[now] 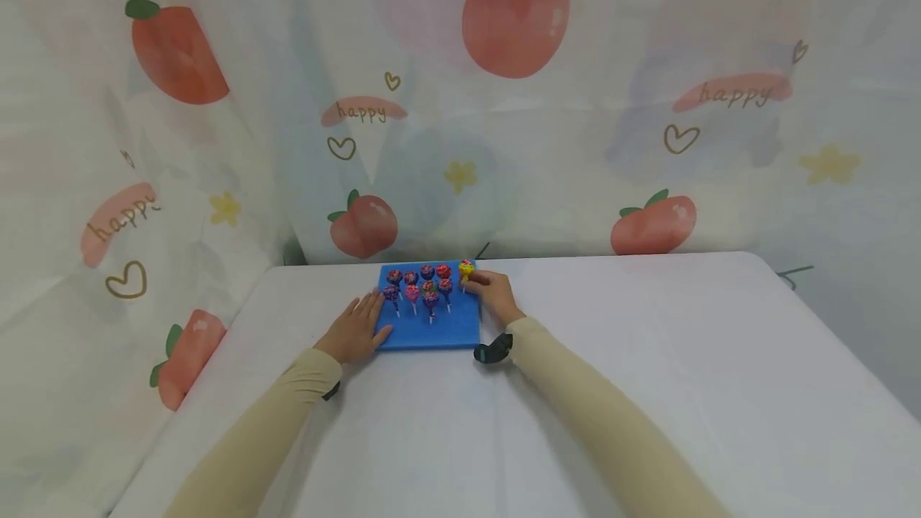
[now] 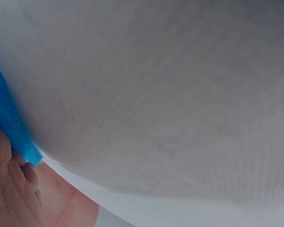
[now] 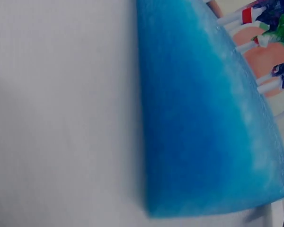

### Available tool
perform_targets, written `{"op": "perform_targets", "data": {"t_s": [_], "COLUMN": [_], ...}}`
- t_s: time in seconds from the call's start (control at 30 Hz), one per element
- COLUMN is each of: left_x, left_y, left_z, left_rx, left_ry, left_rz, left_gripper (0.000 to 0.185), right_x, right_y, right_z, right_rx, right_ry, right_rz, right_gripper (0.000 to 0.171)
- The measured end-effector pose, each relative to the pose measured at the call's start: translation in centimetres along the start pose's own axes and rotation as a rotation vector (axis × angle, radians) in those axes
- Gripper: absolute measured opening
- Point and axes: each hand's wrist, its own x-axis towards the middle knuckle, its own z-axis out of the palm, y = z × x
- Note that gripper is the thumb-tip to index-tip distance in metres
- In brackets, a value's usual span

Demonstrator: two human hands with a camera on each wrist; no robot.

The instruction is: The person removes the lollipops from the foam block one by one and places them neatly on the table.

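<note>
Two hands: left hand (image 1: 355, 331) steadies foam block (image 1: 432, 330), right hand (image 1: 492, 292) pinches yellow lollipop (image 1: 466, 268)

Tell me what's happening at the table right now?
A person's left hand rests flat on the left edge of a blue foam block on the white table. The right hand pinches a yellow lollipop at the block's far right corner. Nine other lollipops stand stuck upright in the foam in two rows.
</note>
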Motion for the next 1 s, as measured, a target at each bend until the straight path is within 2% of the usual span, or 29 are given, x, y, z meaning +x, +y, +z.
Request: {"op": "perform_targets", "data": {"t_s": [0.2, 0.4, 0.83, 1.0], "left_x": [-0.1, 0.0, -0.1, -0.2], "left_y": [0.3, 0.4, 0.4, 0.3], "left_z": [-0.1, -0.1, -0.2, -0.4], "left_rx": [-0.011, 0.001, 0.004, 0.01], "left_ry": [-0.007, -0.005, -0.006, -0.008], "left_rz": [-0.003, -0.002, -0.01, -0.011], "left_gripper": [0.069, 0.069, 0.068, 0.069], "right_x": [-0.3, -0.6, -2.2, -2.9], "right_y": [0.0, -1.1, -3.2, -3.5], "right_z": [-0.3, -1.5, -5.0, -6.4], "right_rx": [0.078, 0.166, 0.132, 0.039], "right_ry": [0.034, 0.006, -0.011, -0.026], "right_rz": [0.013, 0.002, -0.023, -0.038], "right_gripper": [0.033, 0.034, 0.038, 0.039]}}
